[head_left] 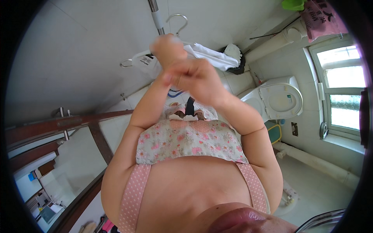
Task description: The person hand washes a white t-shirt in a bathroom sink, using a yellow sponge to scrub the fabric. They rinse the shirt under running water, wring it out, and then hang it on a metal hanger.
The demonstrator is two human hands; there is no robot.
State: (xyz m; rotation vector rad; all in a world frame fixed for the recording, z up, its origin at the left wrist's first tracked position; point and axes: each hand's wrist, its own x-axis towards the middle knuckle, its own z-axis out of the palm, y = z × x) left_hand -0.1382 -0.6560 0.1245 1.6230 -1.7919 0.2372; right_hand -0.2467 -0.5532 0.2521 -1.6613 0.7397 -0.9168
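Note:
My left hand (168, 48) is raised in front of me, its fingers curled and blurred by motion. It overlaps the lower end of a metal pole (157, 19); whether it holds anything cannot be told. Across my left wrist lies my right hand (198, 80), also blurred, its thumb and fingers closed around the wrist. Beyond both hands hangs a clothes hanger (182, 19) with a curved metal hook. White garments (214, 56) show behind my hands, one bearing dark print; my hands and arms hide part of them. I wear a floral apron (189, 139) with pink dotted straps.
A toilet (279, 100) with a pale lid stands to the right, near a window (344, 87). White pipes (317, 161) run along the right wall. A pink printed bag (323, 21) hangs at upper right. On the left is a brown-framed glass door or mirror (99, 139) with metal handles.

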